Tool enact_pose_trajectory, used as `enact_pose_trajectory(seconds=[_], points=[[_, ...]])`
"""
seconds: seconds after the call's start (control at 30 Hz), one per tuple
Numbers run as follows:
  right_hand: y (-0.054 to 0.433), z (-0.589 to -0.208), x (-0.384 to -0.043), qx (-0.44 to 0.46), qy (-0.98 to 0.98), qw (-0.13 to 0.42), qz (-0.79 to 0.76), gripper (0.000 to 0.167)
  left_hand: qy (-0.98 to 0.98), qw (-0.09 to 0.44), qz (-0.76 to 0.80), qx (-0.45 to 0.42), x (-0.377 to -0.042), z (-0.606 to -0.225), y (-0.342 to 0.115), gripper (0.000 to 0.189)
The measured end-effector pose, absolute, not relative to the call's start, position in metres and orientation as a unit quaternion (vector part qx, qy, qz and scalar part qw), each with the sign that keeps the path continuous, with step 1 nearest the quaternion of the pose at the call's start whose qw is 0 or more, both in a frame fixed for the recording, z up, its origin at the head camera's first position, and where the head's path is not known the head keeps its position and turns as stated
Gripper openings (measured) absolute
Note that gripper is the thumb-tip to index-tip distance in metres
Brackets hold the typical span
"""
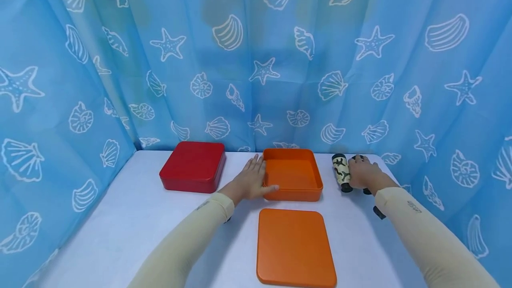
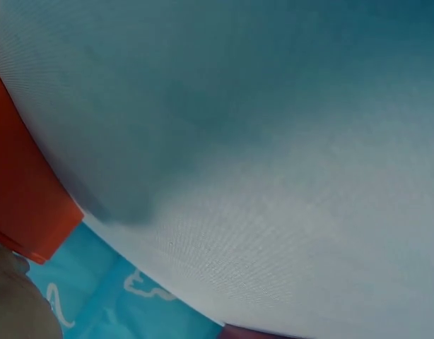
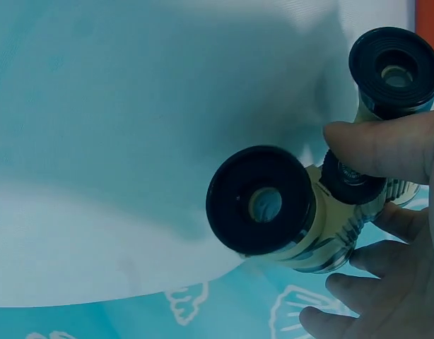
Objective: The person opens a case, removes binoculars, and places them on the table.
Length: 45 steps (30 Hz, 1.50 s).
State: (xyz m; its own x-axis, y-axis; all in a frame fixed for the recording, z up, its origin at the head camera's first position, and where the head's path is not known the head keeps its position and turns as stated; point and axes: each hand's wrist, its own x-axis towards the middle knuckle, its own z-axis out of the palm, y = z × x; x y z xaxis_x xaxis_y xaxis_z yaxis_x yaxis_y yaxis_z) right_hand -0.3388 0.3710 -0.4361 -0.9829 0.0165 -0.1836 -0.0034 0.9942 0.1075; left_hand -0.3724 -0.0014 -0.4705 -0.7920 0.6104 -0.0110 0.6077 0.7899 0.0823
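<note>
Camouflage-patterned binoculars (image 1: pixel 341 172) stand or lie at the back right of the white table. My right hand (image 1: pixel 365 173) grips them from above in the head view. In the right wrist view, the thumb (image 3: pixel 386 150) lies across the middle of the binoculars (image 3: pixel 337 236) by the black focus wheel, with the fingers on the far side. At an open orange box (image 1: pixel 292 194), my left hand (image 1: pixel 252 179) rests against the left wall with straight fingers, its thumb stretched along the front. The left wrist view catches only part of that hand (image 2: pixel 19 304) beside the orange wall (image 2: pixel 26 183).
A flat orange lid (image 1: pixel 296 248) lies in front of the orange box. To the left is a closed red box (image 1: pixel 194 163). Blue curtains (image 1: pixel 264 57) with shell prints hang behind and beside the table. A small black piece (image 1: pixel 379 212) shows under the right sleeve.
</note>
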Motion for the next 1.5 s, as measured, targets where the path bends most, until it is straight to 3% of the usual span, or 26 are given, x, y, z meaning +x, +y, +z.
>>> enact_pose_trajectory(seconds=[1.5], points=[[0.39,-0.45,-0.351,0.037,0.991,0.125,0.04,0.073,0.945,0.025,0.033,0.325,-0.375,-0.472,-0.002,0.114]])
